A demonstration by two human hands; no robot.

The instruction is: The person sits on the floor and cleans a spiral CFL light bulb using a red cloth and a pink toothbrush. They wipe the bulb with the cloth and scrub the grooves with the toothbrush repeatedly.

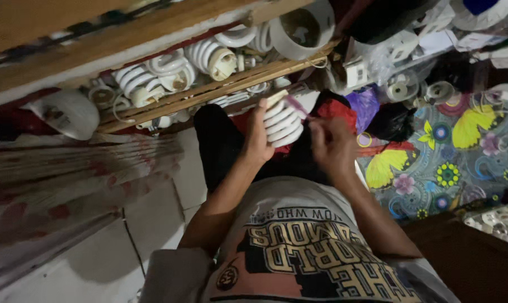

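Head view: a white spiral-tube compact fluorescent lamp with a cream plastic base (283, 120) is gripped at the centre of the frame by the left hand (258, 137), whose fingers are wrapped round the coiled glass, the base turned up toward twelve o'clock. At about three o'clock from the lamp, the right hand (333, 143) is seen pinched closed on a thin pink-handled tool (296, 106), the tip of which is laid against the lamp's base; the blur hides whether the tip has entered the seam.

The base appears still joined to the tube, so the work on this lamp is judged to be at an early stage, with nothing yet taken apart.

At eleven o'clock, a slatted wooden crate (209, 90) is filled with further white spiral lamps (153, 76), which seem untouched. At two o'clock, loose white plastic fittings (402, 90) are scattered on a butterfly-patterned colourful cloth (450, 157). At four o'clock, a small tray of pale round parts (498, 220) is partly visible.
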